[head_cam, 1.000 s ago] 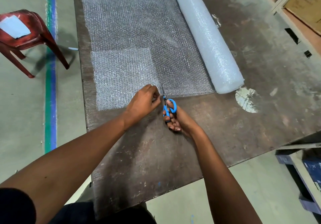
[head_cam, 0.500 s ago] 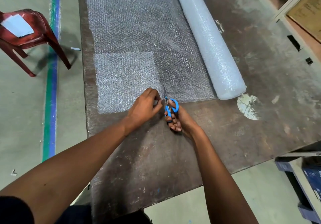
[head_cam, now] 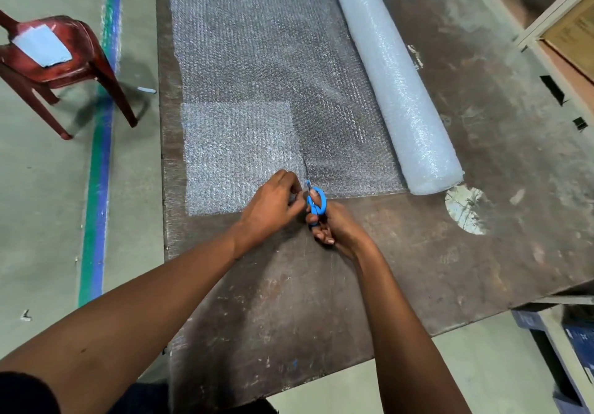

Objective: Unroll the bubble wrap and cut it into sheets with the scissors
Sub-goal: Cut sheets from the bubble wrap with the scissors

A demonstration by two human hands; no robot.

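A long roll of bubble wrap [head_cam: 395, 86] lies on the worn brown table [head_cam: 482, 172], with an unrolled stretch of bubble wrap [head_cam: 257, 44] spread flat to its left. A whiter rectangular sheet [head_cam: 234, 156] lies at the near left corner of that stretch. My right hand [head_cam: 334, 224] grips blue-handled scissors [head_cam: 315, 200], whose blades point away from me into the near edge of the wrap. My left hand [head_cam: 273, 204] pinches the wrap's near edge just left of the blades.
A red plastic chair [head_cam: 54, 60] with a pale sheet on its seat stands on the floor at the left, beside a green and blue floor stripe [head_cam: 96, 204]. Cardboard boxes and a shelf frame [head_cam: 565, 28] are at the far right. Blue boxes [head_cam: 575, 349] sit below the table's right edge.
The blades have edged a little further into the near edge of the wrap. Both hands stay at the same spot on the wrap's edge.
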